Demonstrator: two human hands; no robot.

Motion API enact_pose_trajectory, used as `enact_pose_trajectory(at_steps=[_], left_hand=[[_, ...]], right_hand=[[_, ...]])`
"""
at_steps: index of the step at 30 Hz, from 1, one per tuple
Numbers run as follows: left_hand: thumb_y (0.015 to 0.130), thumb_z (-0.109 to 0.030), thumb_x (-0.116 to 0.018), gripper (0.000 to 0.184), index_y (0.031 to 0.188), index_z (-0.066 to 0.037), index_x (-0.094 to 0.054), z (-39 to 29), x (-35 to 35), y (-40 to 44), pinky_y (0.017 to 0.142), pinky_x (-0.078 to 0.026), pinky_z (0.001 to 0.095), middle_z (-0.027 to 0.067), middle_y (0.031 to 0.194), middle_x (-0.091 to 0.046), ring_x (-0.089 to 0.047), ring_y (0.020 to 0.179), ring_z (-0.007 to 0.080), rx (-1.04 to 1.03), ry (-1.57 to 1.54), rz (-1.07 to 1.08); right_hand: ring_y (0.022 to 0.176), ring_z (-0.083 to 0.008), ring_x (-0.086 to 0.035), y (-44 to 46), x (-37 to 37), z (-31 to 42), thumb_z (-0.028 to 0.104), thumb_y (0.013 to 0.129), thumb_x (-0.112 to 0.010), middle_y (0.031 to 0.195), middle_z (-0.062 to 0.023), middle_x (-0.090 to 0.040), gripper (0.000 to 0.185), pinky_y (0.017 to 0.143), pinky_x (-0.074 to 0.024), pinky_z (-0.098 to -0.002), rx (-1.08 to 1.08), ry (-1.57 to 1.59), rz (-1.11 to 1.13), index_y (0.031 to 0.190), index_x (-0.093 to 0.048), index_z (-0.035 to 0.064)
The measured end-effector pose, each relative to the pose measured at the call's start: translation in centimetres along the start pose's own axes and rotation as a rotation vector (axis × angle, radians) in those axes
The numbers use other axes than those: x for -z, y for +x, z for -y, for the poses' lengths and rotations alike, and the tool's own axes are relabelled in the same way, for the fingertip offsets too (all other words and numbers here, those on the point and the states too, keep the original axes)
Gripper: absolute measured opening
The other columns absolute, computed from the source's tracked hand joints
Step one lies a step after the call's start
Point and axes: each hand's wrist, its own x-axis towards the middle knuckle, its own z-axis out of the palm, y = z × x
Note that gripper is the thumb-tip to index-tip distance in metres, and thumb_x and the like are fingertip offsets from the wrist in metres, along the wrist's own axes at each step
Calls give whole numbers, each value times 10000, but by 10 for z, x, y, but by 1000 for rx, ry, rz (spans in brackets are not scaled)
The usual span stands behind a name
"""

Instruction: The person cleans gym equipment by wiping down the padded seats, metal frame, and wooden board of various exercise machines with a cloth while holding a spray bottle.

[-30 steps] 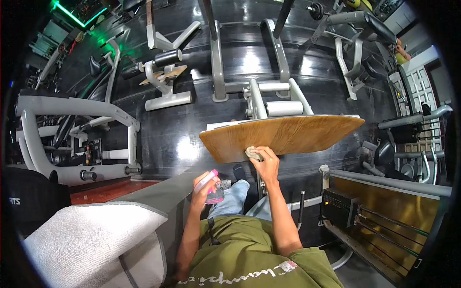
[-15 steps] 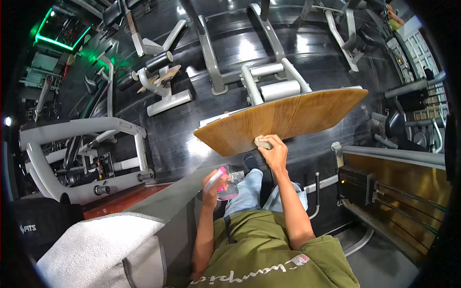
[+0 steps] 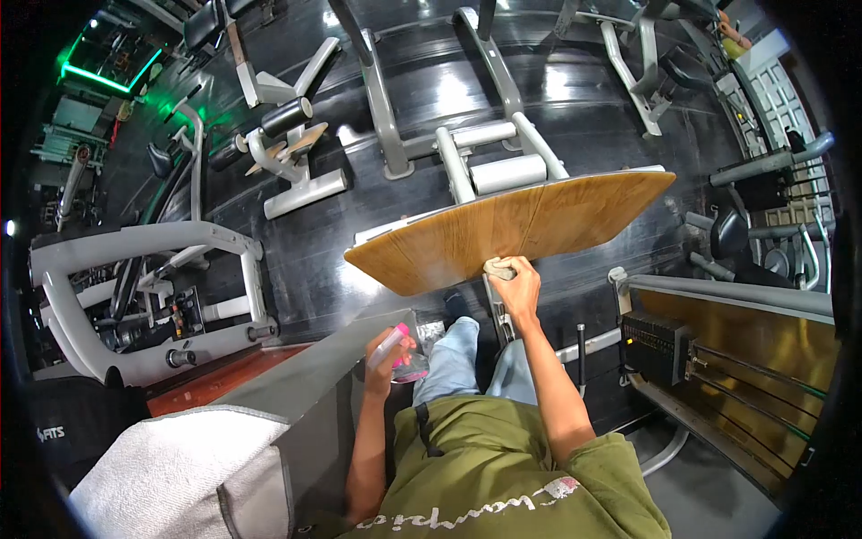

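In the head view, my right hand (image 3: 518,289) is closed on a small pale folded cloth (image 3: 500,268). It presses the cloth at the lower edge of a wooden board (image 3: 575,218) fixed to a grey metal frame. My left hand (image 3: 381,357) grips a clear spray bottle (image 3: 410,368) with a pink and white trigger head, held low in front of my legs, apart from the board. The bottle's far side is partly hidden by my fingers.
A white towel (image 3: 180,467) lies at lower left beside a black bag (image 3: 67,422). Grey gym machine frames (image 3: 144,242) stand to the left. At right is a machine with a dark weight stack (image 3: 655,341). A roller bench (image 3: 305,184) stands farther off on the black floor.
My right hand and the cloth have slid a little to the right along the board's lower edge. The whole view has shifted slightly; my left hand still holds the bottle.
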Motion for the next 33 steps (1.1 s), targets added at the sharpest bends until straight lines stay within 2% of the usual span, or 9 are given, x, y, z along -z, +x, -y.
enact_pose_trajectory(at_steps=[5, 8, 10, 14, 18, 24, 26, 30, 33], left_hand=[[851, -190, -640, 203, 861, 13, -651, 1, -5, 0, 605, -446, 271, 90, 819, -659, -558, 631, 120, 32, 46, 4], [846, -185, -637, 197, 856, 11, -653, 4, -8, 1, 605, -446, 270, 87, 813, -659, -561, 629, 123, 14, 62, 45], [848, -183, -640, 197, 850, 13, -658, 4, -11, -1, 604, -446, 269, 81, 806, -657, -559, 628, 120, 1, 49, 51], [860, -185, -641, 200, 855, 13, -662, -7, -16, -4, 608, -448, 268, 77, 815, -657, -558, 633, 116, -2, 91, 62], [879, -184, -633, 196, 862, 7, -668, -16, -26, -6, 609, -446, 262, 69, 809, -658, -558, 632, 109, -2, 108, 88], [864, -170, -625, 179, 852, 6, -654, -16, -35, -8, 618, -453, 272, 80, 798, -656, -567, 625, 115, -6, 92, 128], [844, -180, -618, 190, 838, 9, -638, -23, -42, -11, 627, -461, 290, 102, 802, -656, -574, 619, 133, 4, 93, 128], [882, -155, -632, 162, 833, -2, -657, -32, -58, -7, 573, -438, 257, 53, 752, -646, -561, 599, 90, 18, 212, 206], [904, -138, -645, 143, 844, -12, -674, -20, -75, 7, 527, -417, 238, 18, 707, -633, -546, 566, 66, -18, 266, 203]], right_hand=[[913, -267, -695, 5, 20, 56, 50, 682, -769, 979, -131, -710, 221, 837, -527, -344, 96, 245, -210, 892, -709, 15], [932, -268, -691, -4, 4, 50, 44, 684, -768, 980, -129, -709, 226, 848, -523, -342, 63, 325, -255, 899, -706, 15], [944, -286, -686, -9, -7, 25, 45, 679, -769, 998, -137, -708, 243, 851, -522, -345, 51, 220, -140, 914, -708, 26], [902, -301, -694, -10, -11, -18, 59, 672, -777, 968, -145, -715, 237, 816, -536, -365, -89, 121, -153, 900, -715, 31], [869, -282, -706, 0, 11, 7, 53, 697, -771, 960, -145, -722, 206, 804, -541, -350, -108, 141, -201, 893, -719, 20], [985, -248, -685, 2, 18, 46, -14, 711, -764, 1035, -125, -720, 210, 879, -517, -345, -27, 298, -327, 912, -705, 2], [971, -253, -684, 2, 13, 36, -19, 702, -768, 1019, -123, -715, 218, 877, -517, -341, 46, 314, -334, 907, -699, 11], [955, -255, -682, -3, 10, -13, 5, 724, -761, 1002, -125, -709, 204, 859, -516, -342, 25, 217, -212, 916, -694, 26], [900, -258, -678, 1, 17, -46, 73, 777, -741, 947, -129, -709, 190, 819, -512, -355, -152, 159, -258, 955, -682, 42]])
